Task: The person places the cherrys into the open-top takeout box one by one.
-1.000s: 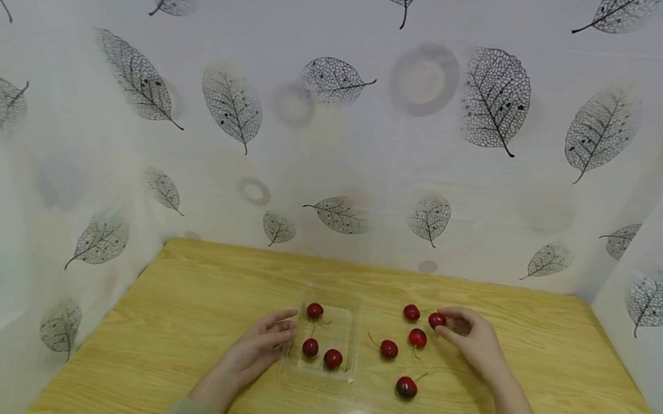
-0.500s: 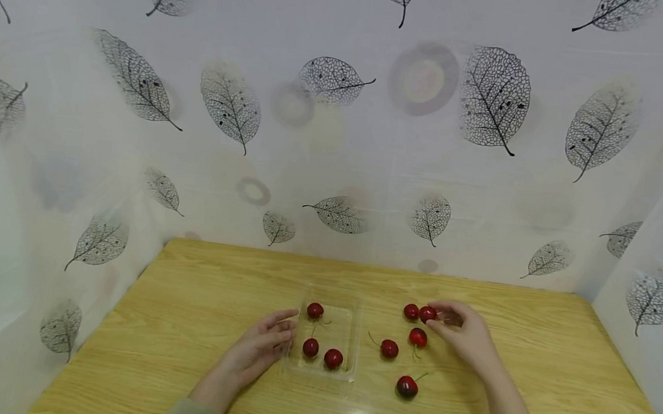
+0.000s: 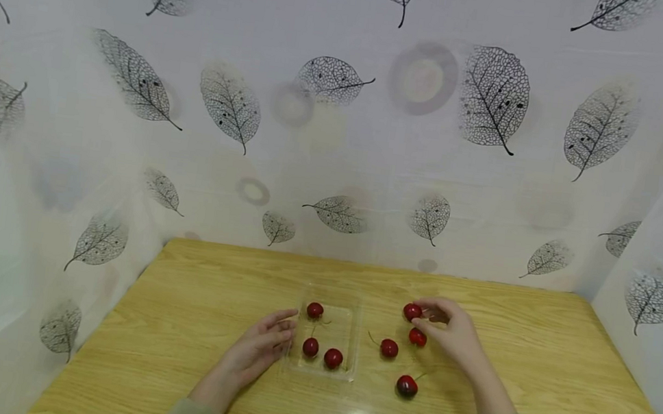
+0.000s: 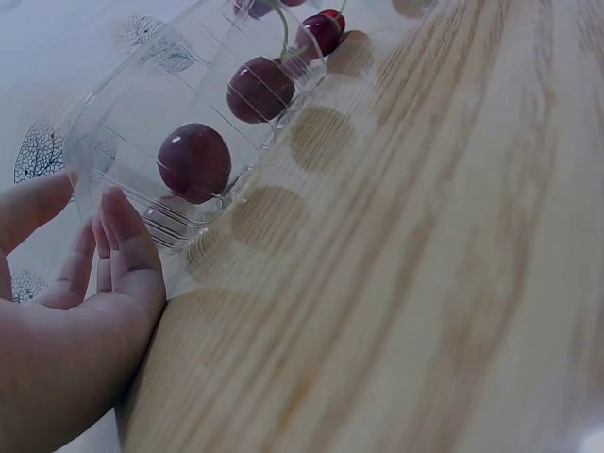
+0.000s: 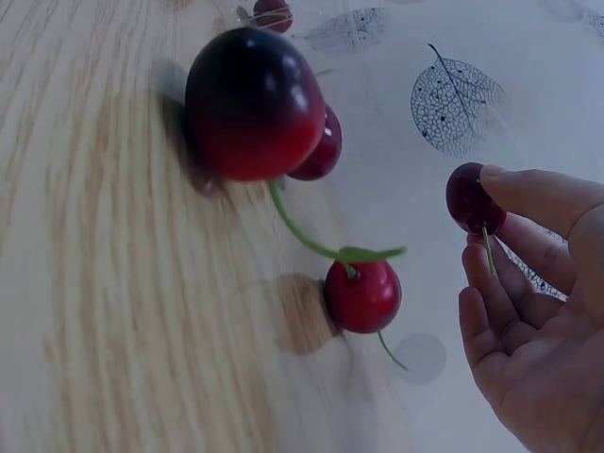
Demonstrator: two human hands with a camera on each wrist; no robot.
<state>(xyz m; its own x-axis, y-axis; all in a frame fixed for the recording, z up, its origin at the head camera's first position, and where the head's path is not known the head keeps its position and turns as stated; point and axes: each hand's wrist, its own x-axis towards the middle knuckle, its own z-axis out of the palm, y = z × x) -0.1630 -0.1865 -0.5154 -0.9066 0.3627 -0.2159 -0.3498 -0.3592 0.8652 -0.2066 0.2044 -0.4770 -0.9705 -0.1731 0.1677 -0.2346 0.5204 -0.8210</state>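
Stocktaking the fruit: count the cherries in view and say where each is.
7 show from the head camera: three cherries in the clear tray, three on the table, one cherry pinched by the right hand. Another may hide behind its fingers.

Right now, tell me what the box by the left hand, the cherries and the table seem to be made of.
Box: thin clear plastic, glossy; the cherries inside show through its ribbed walls.
Cherries: dark red glossy skin, green stems; real or imitation, unclear.
Table: light wood or wood-look laminate, grain lines, a shiny glare spot.
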